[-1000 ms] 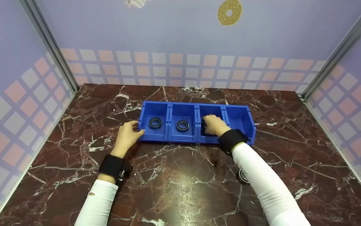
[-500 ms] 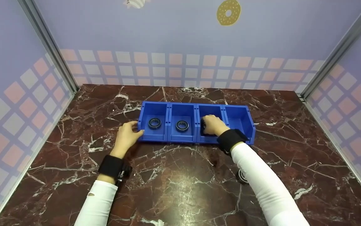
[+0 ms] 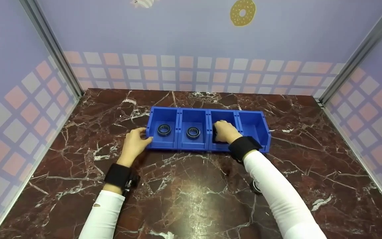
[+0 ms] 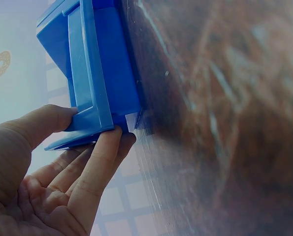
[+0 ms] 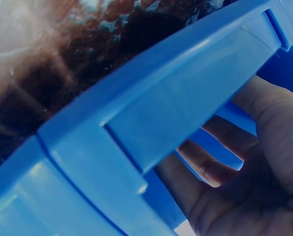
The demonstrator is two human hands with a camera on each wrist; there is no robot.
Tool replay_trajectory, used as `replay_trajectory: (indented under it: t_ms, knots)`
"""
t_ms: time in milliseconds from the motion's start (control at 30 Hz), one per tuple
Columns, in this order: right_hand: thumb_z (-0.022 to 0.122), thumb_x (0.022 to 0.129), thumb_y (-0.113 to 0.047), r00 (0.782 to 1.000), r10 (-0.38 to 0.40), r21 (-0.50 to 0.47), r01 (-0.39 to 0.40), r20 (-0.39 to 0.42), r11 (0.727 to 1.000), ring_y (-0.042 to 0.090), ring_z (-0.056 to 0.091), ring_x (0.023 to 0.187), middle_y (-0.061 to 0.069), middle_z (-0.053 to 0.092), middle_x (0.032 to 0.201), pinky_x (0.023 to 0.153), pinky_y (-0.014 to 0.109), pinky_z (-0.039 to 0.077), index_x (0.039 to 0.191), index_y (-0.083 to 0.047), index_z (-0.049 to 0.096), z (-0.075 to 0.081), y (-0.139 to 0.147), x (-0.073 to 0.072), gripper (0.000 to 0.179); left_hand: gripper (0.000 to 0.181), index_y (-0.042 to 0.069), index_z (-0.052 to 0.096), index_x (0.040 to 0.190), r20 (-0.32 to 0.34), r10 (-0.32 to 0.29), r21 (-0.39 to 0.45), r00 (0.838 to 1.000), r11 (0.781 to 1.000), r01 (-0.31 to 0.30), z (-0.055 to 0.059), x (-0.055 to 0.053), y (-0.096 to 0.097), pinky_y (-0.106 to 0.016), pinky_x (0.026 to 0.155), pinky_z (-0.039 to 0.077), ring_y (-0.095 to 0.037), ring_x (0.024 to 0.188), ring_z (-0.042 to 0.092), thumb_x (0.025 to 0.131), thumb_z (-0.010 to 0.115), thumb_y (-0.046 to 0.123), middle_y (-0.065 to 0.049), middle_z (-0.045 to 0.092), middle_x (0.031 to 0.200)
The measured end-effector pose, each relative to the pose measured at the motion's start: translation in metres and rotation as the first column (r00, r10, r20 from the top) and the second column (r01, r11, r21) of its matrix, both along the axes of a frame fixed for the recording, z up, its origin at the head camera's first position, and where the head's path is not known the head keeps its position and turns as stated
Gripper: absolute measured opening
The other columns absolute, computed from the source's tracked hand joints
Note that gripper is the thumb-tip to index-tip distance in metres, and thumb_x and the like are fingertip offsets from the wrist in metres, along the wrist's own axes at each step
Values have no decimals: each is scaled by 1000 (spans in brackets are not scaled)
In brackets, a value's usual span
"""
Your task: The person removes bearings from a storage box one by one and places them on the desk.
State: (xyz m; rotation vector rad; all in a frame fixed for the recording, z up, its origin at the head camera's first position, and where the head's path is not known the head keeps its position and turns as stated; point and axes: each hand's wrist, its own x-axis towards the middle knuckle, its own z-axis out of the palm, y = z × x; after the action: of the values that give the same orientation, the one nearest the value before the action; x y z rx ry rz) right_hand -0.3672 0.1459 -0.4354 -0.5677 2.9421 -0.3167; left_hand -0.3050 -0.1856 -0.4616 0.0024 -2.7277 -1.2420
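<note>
Our left hand (image 3: pixel 133 146) pinches the bin row (image 3: pixel 164 145) at its left edge; whether our right hand (image 3: pixel 225 131) grips anything, we cannot tell. Bearings (image 3: pixel 193 137) look heavy, slick: pinch round the outside.

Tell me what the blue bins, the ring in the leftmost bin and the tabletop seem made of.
Blue bins: likely moulded plastic, smooth, semi-glossy; soft highlights along the rims.
Ring: probably metal, judging by thin bright edges; dark parts uncertain.
Tabletop: polished marble or a lookalike; pale veins, glare.
</note>
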Motion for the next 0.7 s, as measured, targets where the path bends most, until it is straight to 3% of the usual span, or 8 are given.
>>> replay_trajectory:
  t_ms: [300,700]
  knots:
    - [70,79,2,1000,-4,13,3,14,1000,46,64,107,29,67,113,92,56,52,93,6,67,0,0,-1,15,48,-16,59,133,14,-6,5,1000,1000,6,1,1,0,-52,101,51,-44,117,65,93,73,7,-34,66,124]
    - [70,76,3,999,33,-17,-33,-7,999,43,63,97,26,66,102,85,56,54,85,3,64,3,3,1,10,47,-16,60,131,9,-5,-1,1000,1000,5,1,0,0,-53,101,51,-44,115,67,92,73,7,-33,67,122]
